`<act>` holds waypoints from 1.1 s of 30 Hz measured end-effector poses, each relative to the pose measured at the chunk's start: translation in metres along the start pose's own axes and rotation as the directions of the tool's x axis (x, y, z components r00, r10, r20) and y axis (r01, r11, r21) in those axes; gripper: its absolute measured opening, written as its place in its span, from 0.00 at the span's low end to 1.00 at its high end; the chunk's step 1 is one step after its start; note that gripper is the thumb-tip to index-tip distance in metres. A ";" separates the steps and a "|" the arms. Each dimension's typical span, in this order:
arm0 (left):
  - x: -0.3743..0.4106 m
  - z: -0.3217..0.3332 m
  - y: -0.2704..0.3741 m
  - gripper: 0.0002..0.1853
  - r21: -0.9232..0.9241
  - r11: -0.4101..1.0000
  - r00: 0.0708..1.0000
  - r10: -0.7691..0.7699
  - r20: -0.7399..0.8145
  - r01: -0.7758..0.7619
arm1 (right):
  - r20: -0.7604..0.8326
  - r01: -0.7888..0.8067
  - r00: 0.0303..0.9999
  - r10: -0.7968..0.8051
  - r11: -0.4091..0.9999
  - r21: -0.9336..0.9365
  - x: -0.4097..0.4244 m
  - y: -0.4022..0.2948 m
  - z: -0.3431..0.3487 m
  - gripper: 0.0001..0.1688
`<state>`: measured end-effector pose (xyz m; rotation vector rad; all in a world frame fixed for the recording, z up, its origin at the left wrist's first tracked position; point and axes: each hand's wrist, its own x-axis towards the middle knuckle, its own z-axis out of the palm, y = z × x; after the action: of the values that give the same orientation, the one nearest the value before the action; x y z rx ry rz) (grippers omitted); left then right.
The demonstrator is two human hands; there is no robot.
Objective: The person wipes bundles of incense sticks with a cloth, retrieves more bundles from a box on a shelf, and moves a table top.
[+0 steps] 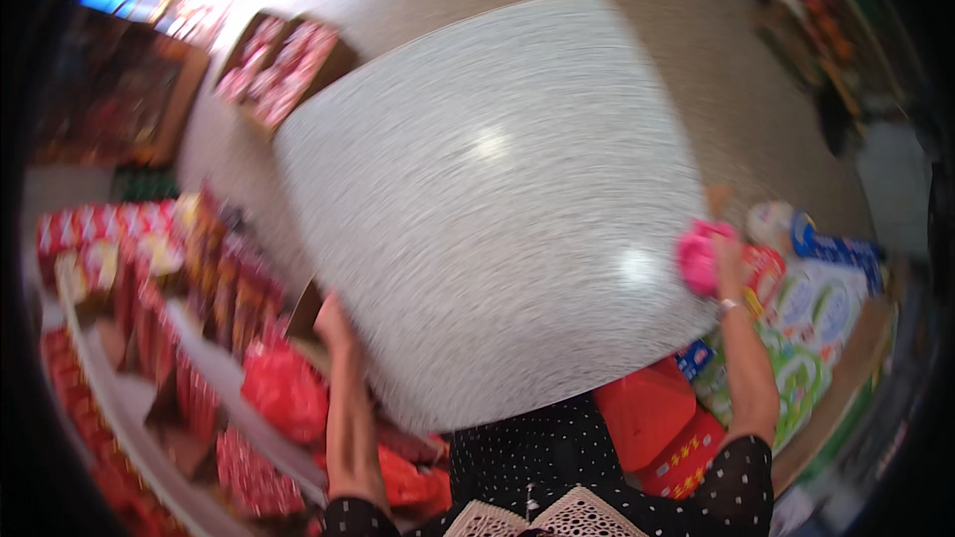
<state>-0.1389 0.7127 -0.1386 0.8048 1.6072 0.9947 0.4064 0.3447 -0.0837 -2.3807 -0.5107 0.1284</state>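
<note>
A square grey speckled tabletop (492, 209) with rounded corners spans the middle of the view, blurred by motion. My left hand (336, 321) grips its left edge, with most fingers hidden. At the opposite edge, my right hand (730, 265) holds a bright pink item (703, 257). Blur hides whether that item is cloth or plastic. It sits against the tabletop's right rim, and I cannot tell whether this hand also grips the table. Whatever supports the tabletop is out of sight.
Shelves (82, 313) of red packets stand at left, with a red plastic bag (283, 388) close to my left forearm. A carton of pink packages (287, 60) sits on the floor. Tissue packs (813, 306) and a red box (649, 410) lie at right.
</note>
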 end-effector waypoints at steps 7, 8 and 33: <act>0.037 0.018 0.004 0.20 0.311 0.888 0.906 0.216 0.364 -0.337 | -0.097 -0.148 0.981 0.168 0.971 0.186 -0.172 0.132 -0.035 0.25; 0.035 0.028 0.004 0.21 0.359 0.816 0.865 0.305 0.400 -0.453 | -0.148 -0.204 0.962 0.228 0.966 0.159 -0.196 0.148 -0.036 0.26; -0.043 -0.213 -0.148 0.25 0.664 0.685 0.908 -0.008 0.418 -0.299 | 0.663 0.291 0.624 -0.413 0.911 0.293 -0.260 -0.203 0.122 0.18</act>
<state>-0.3382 0.5668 -0.2288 1.5900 1.5738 0.2166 0.0739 0.4556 -0.0555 -1.9448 -1.2786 0.9137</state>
